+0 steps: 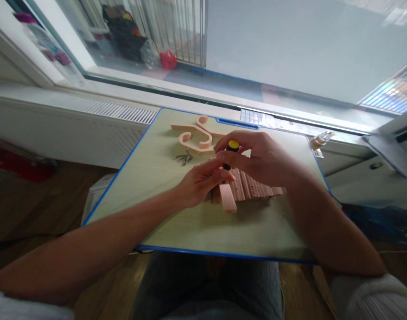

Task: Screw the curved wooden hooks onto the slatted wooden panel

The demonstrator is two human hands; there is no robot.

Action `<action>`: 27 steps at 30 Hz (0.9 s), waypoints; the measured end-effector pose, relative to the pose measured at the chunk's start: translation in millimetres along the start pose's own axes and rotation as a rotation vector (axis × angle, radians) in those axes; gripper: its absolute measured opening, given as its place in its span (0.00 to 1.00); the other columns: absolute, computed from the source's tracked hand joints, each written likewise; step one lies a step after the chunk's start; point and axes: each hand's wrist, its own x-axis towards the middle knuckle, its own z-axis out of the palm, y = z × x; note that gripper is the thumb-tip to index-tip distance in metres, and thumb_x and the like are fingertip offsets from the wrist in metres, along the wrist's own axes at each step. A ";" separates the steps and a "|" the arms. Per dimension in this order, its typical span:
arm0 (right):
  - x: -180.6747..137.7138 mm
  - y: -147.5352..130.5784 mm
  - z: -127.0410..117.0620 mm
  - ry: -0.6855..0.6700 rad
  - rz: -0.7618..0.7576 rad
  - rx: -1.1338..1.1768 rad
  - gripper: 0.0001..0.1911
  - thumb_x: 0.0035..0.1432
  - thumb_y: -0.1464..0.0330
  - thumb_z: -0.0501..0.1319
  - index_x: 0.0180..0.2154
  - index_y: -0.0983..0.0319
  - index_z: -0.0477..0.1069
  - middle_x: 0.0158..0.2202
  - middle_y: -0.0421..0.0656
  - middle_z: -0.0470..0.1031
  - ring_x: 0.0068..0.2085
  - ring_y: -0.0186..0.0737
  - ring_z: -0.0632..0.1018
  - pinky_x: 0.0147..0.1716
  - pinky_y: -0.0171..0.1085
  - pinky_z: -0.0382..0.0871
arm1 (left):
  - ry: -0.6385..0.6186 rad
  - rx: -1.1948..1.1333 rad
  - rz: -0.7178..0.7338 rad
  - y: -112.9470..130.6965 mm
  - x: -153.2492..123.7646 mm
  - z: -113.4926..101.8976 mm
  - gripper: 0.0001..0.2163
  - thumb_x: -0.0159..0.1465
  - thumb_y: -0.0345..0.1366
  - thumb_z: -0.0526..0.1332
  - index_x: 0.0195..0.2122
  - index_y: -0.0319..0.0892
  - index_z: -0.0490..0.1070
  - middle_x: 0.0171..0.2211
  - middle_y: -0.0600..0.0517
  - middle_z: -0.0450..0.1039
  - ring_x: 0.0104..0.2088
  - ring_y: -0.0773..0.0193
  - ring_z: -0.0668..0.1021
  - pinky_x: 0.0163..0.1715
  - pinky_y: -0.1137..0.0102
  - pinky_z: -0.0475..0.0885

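Observation:
My right hand (257, 155) is closed around a screwdriver (233, 146) with a yellow and black handle, held roughly upright. Its tip is hidden by fingers. My left hand (205, 182) has its fingers closed at the screwdriver's lower end, on a pale wooden piece (228, 198) whose near end sticks out toward me. Whether they also pinch a screw cannot be made out. Beneath lies a brown corrugated cardboard pad (253, 186). Beyond my hands, curved wooden hook-shaped pieces (197, 138) lie on the table. Several dark screws (185, 158) are heaped left of my hands.
The small table (177, 226) has a blue edge and a slot (237, 123) at its far side. Behind it are a windowsill and a radiator cover (117, 110). A small clear bottle (321, 140) stands at the far right. My legs are under the near edge.

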 end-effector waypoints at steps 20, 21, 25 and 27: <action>5.3 1.0 31.8 0.235 0.001 -0.113 0.10 0.67 0.63 0.66 0.32 0.59 0.77 0.33 0.40 0.76 0.35 0.37 0.74 0.38 0.40 0.65 | -0.014 0.134 0.098 -1.0 2.6 -0.6 0.22 0.72 0.56 0.71 0.53 0.43 0.86 0.43 0.47 0.85 0.41 0.60 0.82 0.43 0.67 0.79; 5.5 1.4 33.7 0.275 -0.012 -0.148 0.12 0.68 0.62 0.66 0.31 0.59 0.76 0.33 0.40 0.76 0.36 0.38 0.74 0.38 0.40 0.65 | -0.008 0.144 0.110 -0.7 2.7 -0.5 0.22 0.72 0.56 0.71 0.53 0.43 0.85 0.44 0.47 0.85 0.41 0.60 0.82 0.42 0.67 0.79; 5.5 3.8 40.9 0.419 -0.005 -0.318 0.19 0.68 0.55 0.69 0.28 0.58 0.75 0.31 0.41 0.76 0.36 0.40 0.74 0.38 0.42 0.63 | 0.017 0.191 0.118 1.9 4.0 2.5 0.21 0.71 0.56 0.71 0.48 0.41 0.86 0.38 0.48 0.84 0.40 0.58 0.83 0.41 0.66 0.80; 5.2 4.5 41.0 0.428 0.019 -0.351 0.21 0.68 0.52 0.70 0.28 0.58 0.75 0.30 0.41 0.76 0.35 0.40 0.74 0.37 0.42 0.61 | 0.033 0.172 0.096 3.0 4.5 4.7 0.21 0.71 0.55 0.72 0.50 0.41 0.85 0.37 0.48 0.84 0.42 0.57 0.84 0.42 0.65 0.81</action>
